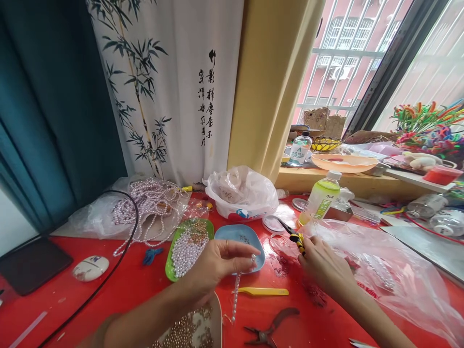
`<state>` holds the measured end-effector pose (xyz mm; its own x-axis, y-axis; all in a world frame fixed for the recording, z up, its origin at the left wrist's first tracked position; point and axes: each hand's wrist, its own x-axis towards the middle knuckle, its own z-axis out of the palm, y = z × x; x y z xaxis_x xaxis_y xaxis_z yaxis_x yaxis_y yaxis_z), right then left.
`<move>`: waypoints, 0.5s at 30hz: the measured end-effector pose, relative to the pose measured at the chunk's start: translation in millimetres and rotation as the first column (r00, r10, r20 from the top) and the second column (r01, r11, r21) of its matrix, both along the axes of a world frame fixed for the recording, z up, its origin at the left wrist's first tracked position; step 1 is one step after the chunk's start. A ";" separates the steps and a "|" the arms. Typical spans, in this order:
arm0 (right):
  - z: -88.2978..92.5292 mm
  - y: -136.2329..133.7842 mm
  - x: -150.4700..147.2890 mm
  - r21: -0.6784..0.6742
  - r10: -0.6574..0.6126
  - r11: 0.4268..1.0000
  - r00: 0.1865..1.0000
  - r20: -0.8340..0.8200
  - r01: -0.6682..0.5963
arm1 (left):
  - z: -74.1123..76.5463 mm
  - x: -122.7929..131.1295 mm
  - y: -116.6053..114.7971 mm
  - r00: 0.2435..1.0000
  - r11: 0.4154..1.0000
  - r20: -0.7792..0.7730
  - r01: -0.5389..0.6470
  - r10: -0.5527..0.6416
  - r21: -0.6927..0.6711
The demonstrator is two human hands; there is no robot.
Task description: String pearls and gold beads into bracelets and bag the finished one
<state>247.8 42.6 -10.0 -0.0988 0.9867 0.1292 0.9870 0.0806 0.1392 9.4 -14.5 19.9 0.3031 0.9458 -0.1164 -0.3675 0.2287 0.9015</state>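
Note:
Between thumb and fingers, my left hand (226, 263) pinches the top end of a string of pearly beads (236, 295), which hangs down toward the red tabletop. My right hand (322, 261) is closed around the yellow-and-black handles of long-nose pliers (295, 236), whose dark tips point up and left. Behind my left hand are a blue tray (226, 233) with small dark bits and a green tray (168, 263) of white and gold beads. Below my left forearm a pale tray (218, 314) holds many gold beads, partly hidden by the arm.
Yellow tweezers (264, 291) and dark-handled pliers (268, 333) lie on the red table (126, 309). A heap of bead strands (145, 200) sits back left, near a white mouse (90, 268) and black cable (136, 217). A drink bottle (322, 195) and plastic bag (406, 270) are at right.

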 end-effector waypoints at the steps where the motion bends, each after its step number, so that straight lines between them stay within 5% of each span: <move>1: -6.0 1.1 1.4 -0.007 0.001 1.000 1.000 0.013 -0.001 | -0.8 -0.1 0.0 1.000 1.000 0.002 0.010 -0.010 -0.001; 6: -16.7 2.4 2.9 -0.046 0.053 0.998 0.997 0.048 -0.051 | -3.6 -1.3 1.4 1.000 1.000 -0.016 0.011 -0.010 0.023; 11: 5.9 -6.9 -9.1 0.039 0.072 0.997 0.997 0.007 -0.072 | -1.7 -2.8 3.3 0.999 1.000 -0.047 -0.004 0.005 0.024; 13: 14.6 -16.7 -19.4 -0.003 0.206 0.978 0.971 -0.120 -0.208 | -1.6 -3.9 4.6 0.999 0.999 -0.045 -0.021 0.022 0.027; 15: 17.6 -28.2 -31.6 -0.095 0.400 0.894 0.876 -0.271 -0.438 | -2.4 -5.1 6.1 0.998 0.999 -0.045 -0.035 0.036 0.028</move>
<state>216.2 14.4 7.6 -0.4921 0.8687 0.0572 0.8573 0.4950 -0.1415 4.3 -8.4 17.6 0.2644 0.9589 -0.1028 -0.3338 0.1910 0.9231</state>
